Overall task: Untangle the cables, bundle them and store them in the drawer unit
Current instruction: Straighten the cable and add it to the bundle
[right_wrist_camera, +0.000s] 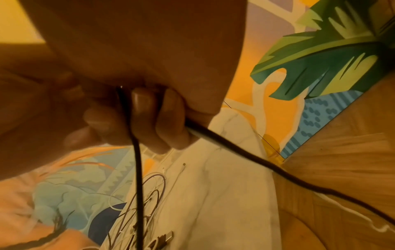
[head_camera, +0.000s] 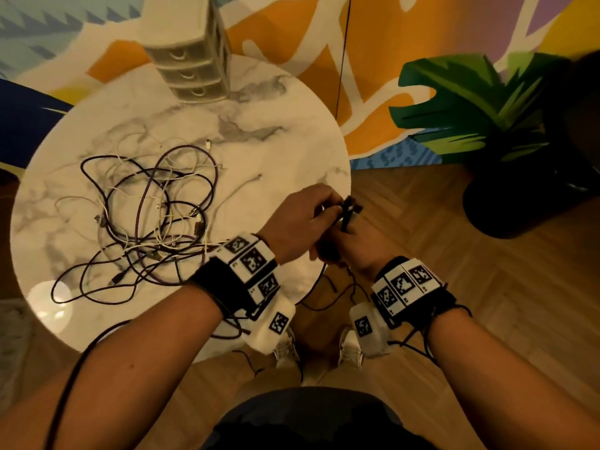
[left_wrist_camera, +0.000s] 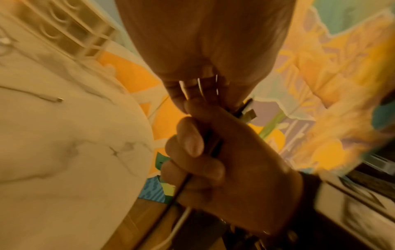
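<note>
Two hands meet just off the marble table's (head_camera: 266, 125) near edge: the right hand (head_camera: 352, 245) fists a folded black cable (head_camera: 347, 212), the left hand (head_camera: 302, 219) pinching it on top, apparently to bundle it. The tangle (head_camera: 146, 216) lies mid-table; the drawer unit (head_camera: 191, 60) stands at its far edge.

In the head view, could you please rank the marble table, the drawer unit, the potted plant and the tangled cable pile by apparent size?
1. marble table
2. potted plant
3. tangled cable pile
4. drawer unit
Plant and pile look close; the distant drawer unit may appear undersized.
</note>
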Demonstrator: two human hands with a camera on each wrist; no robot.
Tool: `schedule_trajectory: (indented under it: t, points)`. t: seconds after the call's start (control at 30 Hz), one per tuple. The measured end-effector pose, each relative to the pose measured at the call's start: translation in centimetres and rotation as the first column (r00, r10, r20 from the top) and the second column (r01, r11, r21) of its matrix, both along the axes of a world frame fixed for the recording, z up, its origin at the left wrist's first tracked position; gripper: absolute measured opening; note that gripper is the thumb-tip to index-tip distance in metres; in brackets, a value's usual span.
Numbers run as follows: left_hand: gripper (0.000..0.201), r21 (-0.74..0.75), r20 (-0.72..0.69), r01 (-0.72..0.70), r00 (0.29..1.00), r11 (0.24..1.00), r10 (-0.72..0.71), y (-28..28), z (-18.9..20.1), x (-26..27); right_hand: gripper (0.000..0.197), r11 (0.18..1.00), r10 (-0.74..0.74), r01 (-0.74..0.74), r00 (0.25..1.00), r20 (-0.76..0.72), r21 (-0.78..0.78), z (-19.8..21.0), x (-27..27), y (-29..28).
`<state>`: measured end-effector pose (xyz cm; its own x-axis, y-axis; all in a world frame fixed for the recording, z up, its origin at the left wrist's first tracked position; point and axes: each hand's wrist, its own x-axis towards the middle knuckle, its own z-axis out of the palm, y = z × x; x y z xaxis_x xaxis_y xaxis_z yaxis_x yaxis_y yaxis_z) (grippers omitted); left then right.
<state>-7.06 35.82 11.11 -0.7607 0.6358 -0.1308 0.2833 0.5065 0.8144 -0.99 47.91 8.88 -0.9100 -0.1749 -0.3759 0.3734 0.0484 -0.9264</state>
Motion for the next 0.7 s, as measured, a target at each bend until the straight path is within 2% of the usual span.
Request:
schedule_trajectory:
  t: [0.07,0.3,0.37,0.4,0.47,0.53,0.6,0.63,0.7]
  points:
    - [0.009,0.040,-0.082,0.029,0.996,0.999,-0.026,0.7,0.1,1.0,0.040,0.999,0.000,0.000,1.000,0.009,0.046,0.4,0.2,0.4]
    - [0.015,0.088,-0.144,0.009,0.990,0.996,0.004,1.0,-0.5,2.2,0.044,0.995,-0.089,0.088,0.995,0.051,0.038,0.0,0.7,0.2]
    - [0.024,0.073,-0.224,-0.054,0.972,0.996,0.069,0.5,-1.1,2.3,0.041,0.981,-0.196,0.196,0.978,0.074,0.007,-1.0,0.4,0.1]
    - [0.032,0.029,-0.250,-0.098,0.963,0.995,0.102,0.2,-1.6,2.4,0.043,0.955,-0.295,0.296,0.952,0.083,0.010,-1.9,0.2,0.2]
    - [0.051,-0.155,-0.160,-0.119,0.983,0.981,0.094,-0.7,-3.1,3.0,0.053,0.858,-0.512,0.512,0.855,0.083,0.023,-2.7,-0.2,0.5]
    - [0.051,-0.367,0.062,0.069,0.997,0.928,-0.050,-2.2,-5.4,4.4,0.057,0.753,-0.630,0.646,0.763,0.143,-0.129,-2.6,-0.6,1.5]
    - [0.041,-0.511,0.232,0.292,0.952,0.808,-0.198,-4.3,-8.1,5.9,0.052,0.646,-0.626,0.678,0.734,0.265,-0.351,-1.9,-0.6,2.5]
    - [0.046,-0.571,0.248,0.329,0.943,0.752,-0.224,-5.7,-9.2,6.4,0.050,0.608,-0.610,0.678,0.732,0.303,-0.414,-1.6,-0.4,3.0]
    - [0.043,-0.669,0.181,0.272,0.962,0.692,-0.203,-9.3,-10.6,5.8,0.048,0.539,-0.624,0.698,0.707,0.334,-0.470,-1.6,-0.1,4.1]
